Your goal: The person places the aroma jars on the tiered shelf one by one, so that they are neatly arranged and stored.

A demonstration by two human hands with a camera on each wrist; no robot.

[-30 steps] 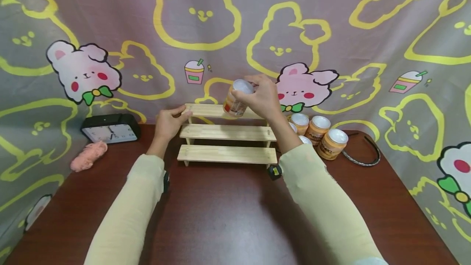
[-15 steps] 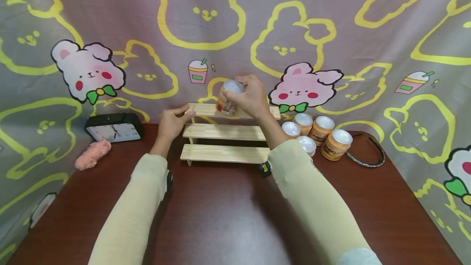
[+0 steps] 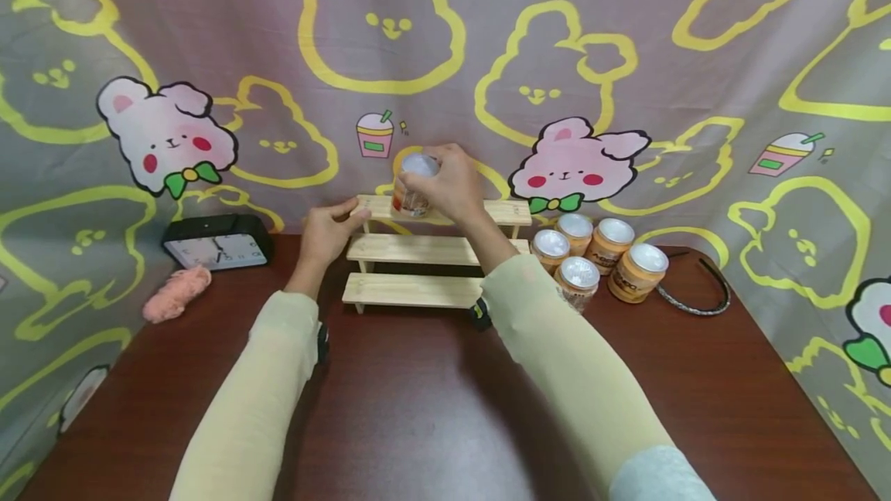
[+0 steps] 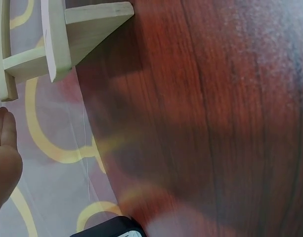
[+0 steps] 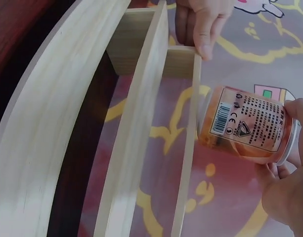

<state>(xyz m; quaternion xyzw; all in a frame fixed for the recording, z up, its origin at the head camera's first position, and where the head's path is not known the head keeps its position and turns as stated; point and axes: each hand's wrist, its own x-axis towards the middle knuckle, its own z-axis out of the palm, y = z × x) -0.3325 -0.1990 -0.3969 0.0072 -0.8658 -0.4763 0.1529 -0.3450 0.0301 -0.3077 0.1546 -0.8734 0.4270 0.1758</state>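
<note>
My right hand (image 3: 454,184) holds an orange can (image 3: 409,198) by its silvery top end, thumb and fingers on either side. The can is upright at the top step of a three-step wooden display rack (image 3: 418,249), left of its middle. Seen from the right wrist, the base of the printed can (image 5: 246,123) is right at the top board's surface. My left hand (image 3: 326,234) grips the left end of that top board, its thumb on the upper face in the right wrist view. Only part of the left hand (image 4: 4,158) shows in the left wrist view.
Several similar orange cans (image 3: 628,277) stand grouped right of the rack, with a black headband (image 3: 696,308) beside them. At left are a black clock (image 3: 216,242) and a fluffy pink item (image 3: 177,294). A patterned curtain (image 3: 418,45) hangs behind the brown table (image 3: 418,408).
My right hand has carried the can leftward along the top step and slightly lower. The left hand keeps its grip on the board's end. The head view has shifted slightly.
</note>
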